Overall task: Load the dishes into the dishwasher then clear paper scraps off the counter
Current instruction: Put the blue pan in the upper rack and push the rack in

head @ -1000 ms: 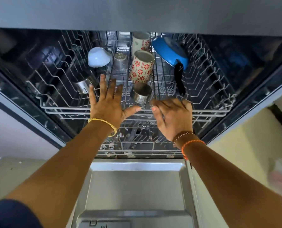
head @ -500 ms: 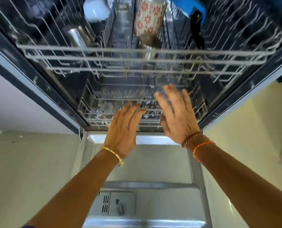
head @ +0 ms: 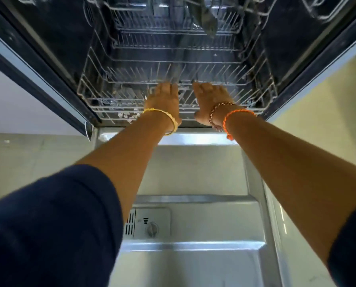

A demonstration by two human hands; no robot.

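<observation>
Both my hands have dropped from the upper rack to the lower rack (head: pixel 102 100); left hand (head: pixel 164 98) and right hand (head: pixel 211 96) rest flat on its front rim, fingers straight, gripping nothing, so prob. pushing it in next. Under and beyond my fingertips the rack holds no dishes I can see, only whitish scraps (head: pixel 129 117) left of the left hand. Dishwasher door (head: pixel 193 235) lies open below my wrists; loaded dishes are out of view.

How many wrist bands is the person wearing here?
3: a yellow bangle on the left wrist; a beaded bracelet and an orange thread band on the right wrist.
</observation>
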